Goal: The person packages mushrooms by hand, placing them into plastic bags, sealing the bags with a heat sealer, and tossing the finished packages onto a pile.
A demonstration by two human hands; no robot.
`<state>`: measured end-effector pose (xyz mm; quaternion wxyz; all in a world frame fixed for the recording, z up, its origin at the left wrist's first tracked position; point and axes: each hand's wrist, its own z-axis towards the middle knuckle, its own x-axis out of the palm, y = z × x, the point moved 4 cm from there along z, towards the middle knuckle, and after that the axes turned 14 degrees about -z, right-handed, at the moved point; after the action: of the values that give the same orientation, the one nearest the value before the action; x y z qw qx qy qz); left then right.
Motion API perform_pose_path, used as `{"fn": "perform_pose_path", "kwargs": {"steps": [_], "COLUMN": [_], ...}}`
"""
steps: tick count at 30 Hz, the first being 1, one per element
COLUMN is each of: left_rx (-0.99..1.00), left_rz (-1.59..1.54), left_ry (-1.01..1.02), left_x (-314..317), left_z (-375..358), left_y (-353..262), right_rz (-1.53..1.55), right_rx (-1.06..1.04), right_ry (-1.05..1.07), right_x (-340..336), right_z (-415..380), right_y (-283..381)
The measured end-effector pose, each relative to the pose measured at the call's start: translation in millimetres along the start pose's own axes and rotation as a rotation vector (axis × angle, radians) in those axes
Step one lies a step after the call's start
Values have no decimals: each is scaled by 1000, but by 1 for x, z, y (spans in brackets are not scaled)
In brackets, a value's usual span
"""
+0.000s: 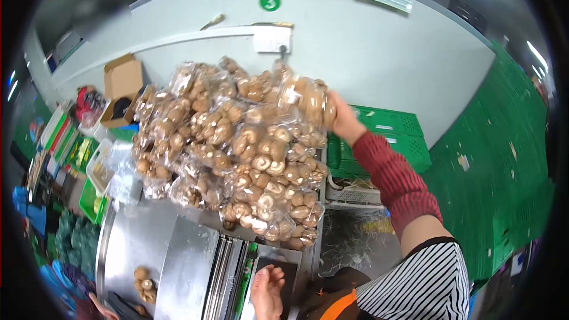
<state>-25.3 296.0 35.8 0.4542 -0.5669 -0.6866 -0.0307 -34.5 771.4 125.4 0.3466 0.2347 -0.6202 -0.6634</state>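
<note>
My right hand reaches out at the far right end of a big pile of clear bags of brown mushrooms. Its fingers are closed around the side of one bag of mushrooms at the top of the pile; the fingertips are partly hidden behind the plastic. My left hand is low in front of me, palm up with loosely bent fingers and nothing in it. Below it lies a dark flat plate on the metal machine, beside a row of steel rollers.
A round steel table with a few loose mushrooms stands at left. Another person's hand shows at the lower left edge. Green crates stand right of the pile, a cardboard box behind left. A white wall closes the back.
</note>
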Motion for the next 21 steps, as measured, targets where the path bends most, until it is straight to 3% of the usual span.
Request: {"fn": "perform_pose_path", "kwargs": {"steps": [1, 3, 4, 5, 6, 8, 9, 10, 11, 13, 15, 16, 17, 18, 19, 21], "left_rx": [39, 140, 138, 148, 152, 226, 282, 326, 362, 789, 1037, 1142, 1236, 1214, 1197, 1131], "left_rz": [14, 80, 92, 93, 94, 92, 108, 4, -34, 216, 411, 551, 702, 791, 878, 963], "left_ry": [-49, -38, -18, -22, -9, 6, 17, -15, -61, -381, -819, -1058, -1295, -1350, -1402, -1459], "left_x": [-7, -29, -28, -23, -24, -36, -44, -55, -75, -130, -178, -194, -206, -220, -233, -268], "left_z": [0, 11, 9, 4, -1, -13, -22, -35, -46, -70, -103, -115, -127, -133, -136, -136], "left_y": [-3, 2, 2, -4, -7, -13, -17, -22, -24, -40, -69, -84, -100, -116, -130, -147], "right_rz": [-366, 70, -752, -717, -797, -1510, -1713, -1873, -2210, -1368, -1170, -1101, -1120, -1324, -1060, -658], "right_rx": [-178, 283, 86, -62, 142, -2, -342, -362, -289, -676, -647, -593, -835, -1130, -528, -346], "right_ry": [-57, -47, -139, -10, -47, -105, 37, 160, 61, -641, -348, -94, 255, 648, 835, 1257], "right_x": [2, -41, -28, -75, -46, -95, -121, -73, -41, 14, 150, 212, 310, 386, 445, 553], "right_z": [21, 122, 108, 179, 170, 245, 275, 232, 222, 191, 129, 111, 30, -21, -73, -172], "right_y": [19, -46, -35, -114, -100, -169, -188, -132, -103, -52, -29, -51, -41, -59, -80, -116]}}
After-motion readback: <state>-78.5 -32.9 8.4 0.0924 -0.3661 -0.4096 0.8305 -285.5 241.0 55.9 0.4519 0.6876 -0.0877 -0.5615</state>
